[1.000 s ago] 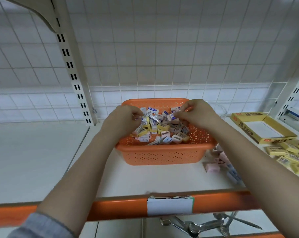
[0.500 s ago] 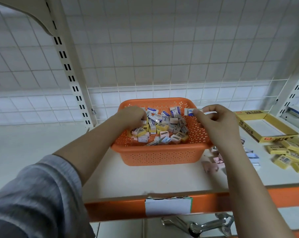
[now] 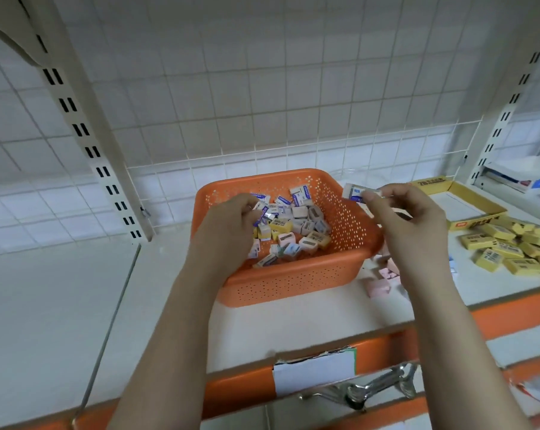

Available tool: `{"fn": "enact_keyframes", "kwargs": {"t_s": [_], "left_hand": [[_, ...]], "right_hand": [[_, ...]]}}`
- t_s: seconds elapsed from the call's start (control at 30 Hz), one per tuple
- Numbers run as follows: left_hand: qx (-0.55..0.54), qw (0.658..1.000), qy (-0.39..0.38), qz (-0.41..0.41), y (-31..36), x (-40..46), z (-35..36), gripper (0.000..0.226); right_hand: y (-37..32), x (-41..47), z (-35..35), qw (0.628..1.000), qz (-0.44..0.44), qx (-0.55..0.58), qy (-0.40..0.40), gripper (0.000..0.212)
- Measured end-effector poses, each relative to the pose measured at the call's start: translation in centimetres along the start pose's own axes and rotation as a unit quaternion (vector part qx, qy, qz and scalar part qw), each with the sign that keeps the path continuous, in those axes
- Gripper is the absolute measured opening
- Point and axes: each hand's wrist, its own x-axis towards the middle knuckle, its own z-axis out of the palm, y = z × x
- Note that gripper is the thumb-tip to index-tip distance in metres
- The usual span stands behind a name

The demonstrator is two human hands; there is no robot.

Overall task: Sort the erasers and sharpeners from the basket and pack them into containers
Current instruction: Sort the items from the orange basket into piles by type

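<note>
Hands over basket (orange)

A white tiled wall rises behind a white shelf edged in orange.

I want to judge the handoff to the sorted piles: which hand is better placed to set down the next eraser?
Probably the right hand: it holds a white-and-blue wrapped eraser over the orange perforated plastic basket's right rim, nearest the yellow eraser pile. The left hand is inside the basket.
</note>
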Motion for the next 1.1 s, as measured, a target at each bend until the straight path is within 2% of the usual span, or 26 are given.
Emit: {"fn": "enact_keyframes", "kwargs": {"t_s": [0.13,0.33,0.6,0.77,0.87,1.1], "left_hand": [[-0.058,0.996,0.047,0.052,2.7,-0.2,0.0,0.027],[-0.086,0.993,-0.002,0.084,6.8,-0.4,3.3,0.026],[-0.116,0.989,-0.004,0.092,15.8,-0.5,10.5,0.020],[-0.151,0.987,-0.001,0.055,23.3,-1.7,17.3,0.015],[-0.177,0.983,-0.034,0.044,27.9,-2.3,20.9,0.017],[-0.172,0.980,-0.086,0.039,33.7,-2.1,26.6,0.017]], "right_hand": [[0.0,-0.3,-1.8,0.995,0.051,0.067,0.052,0.011],[0.5,0.1,-7.3,0.988,0.082,0.072,0.110,0.011],[2.8,4.2,-19.3,0.980,0.094,0.051,0.169,0.009],[4.6,8.4,-28.3,0.987,0.087,-0.015,0.132,0.006],[6.2,12.0,-33.8,0.987,0.074,-0.085,0.111,0.008],[12.8,22.6,-42.9,0.956,0.108,-0.253,0.106,0.018]]}}
